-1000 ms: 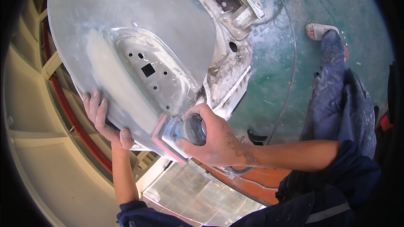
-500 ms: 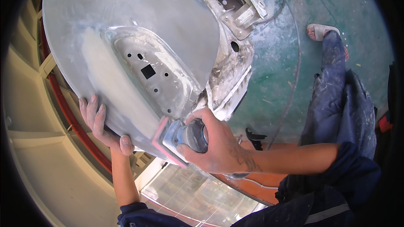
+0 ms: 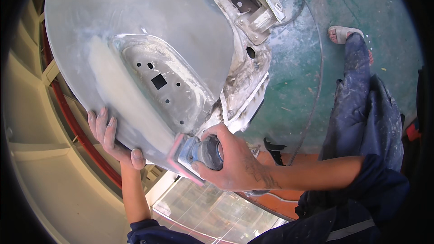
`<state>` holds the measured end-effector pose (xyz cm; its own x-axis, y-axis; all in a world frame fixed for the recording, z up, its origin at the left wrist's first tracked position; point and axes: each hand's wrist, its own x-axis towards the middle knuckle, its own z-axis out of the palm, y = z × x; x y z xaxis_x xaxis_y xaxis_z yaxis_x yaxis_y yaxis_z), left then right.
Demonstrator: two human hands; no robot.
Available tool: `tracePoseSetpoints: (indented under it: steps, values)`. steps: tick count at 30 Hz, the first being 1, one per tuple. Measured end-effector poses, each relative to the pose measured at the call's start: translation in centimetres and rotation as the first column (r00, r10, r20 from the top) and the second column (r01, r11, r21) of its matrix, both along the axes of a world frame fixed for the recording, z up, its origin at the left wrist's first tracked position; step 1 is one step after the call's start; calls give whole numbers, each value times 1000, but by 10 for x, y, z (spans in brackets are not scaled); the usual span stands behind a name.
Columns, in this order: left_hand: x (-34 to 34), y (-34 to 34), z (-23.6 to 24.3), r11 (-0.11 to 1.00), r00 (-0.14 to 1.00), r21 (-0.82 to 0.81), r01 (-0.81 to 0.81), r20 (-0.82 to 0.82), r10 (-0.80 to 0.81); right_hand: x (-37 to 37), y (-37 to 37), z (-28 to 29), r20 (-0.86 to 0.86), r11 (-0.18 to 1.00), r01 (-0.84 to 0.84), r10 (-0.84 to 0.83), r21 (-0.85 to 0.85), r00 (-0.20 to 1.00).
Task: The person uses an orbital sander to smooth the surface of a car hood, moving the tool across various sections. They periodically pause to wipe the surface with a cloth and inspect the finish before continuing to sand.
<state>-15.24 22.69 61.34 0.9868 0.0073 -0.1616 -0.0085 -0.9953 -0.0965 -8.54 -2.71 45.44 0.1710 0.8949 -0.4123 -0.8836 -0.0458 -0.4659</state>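
Observation:
My right hand (image 3: 233, 160) is wrapped around the rounded body of a blue and dark-grey power sander (image 3: 210, 151). Its flat pad with a pink edge is tilted against the lower end of a grey car body panel (image 3: 190, 9), just below a recess. My left hand (image 3: 110, 140) lies along the panel's left edge. The fingers are extended onto the surface and the thumb stands apart. Between the left hand and the recess runs a pale, smooth strip of filler (image 3: 120, 92). The recess (image 3: 181, 101) has a square hole and several round ones. My right palm hides part of the sander.
A dark hose (image 3: 320, 63) runs across the green floor (image 3: 294, 95). At the right are a person's dusty blue trouser leg (image 3: 348, 104) and sandalled foot (image 3: 340, 35). Beige framing with a red bar (image 3: 68, 113) curves along the left. Bare metal brackets (image 3: 257, 22) stick out at the top.
The sander and my right hand have shifted slightly to the right and down in the view. My left hand and the panel's recess also appear slightly lower. My grip on the sander is the same.

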Motion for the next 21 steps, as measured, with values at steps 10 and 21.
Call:
tracePoseSetpoints:
  steps: [10,21]
  values:
    - [-4,-4,5,998,1000,68,-5,-20,6,14,0,-9,-122,1000,-15,17,20,992]
    - [-4,-1,10,997,999,80,20,-39,-16,21,18,-8,-115,1000,13,-10,28,993]
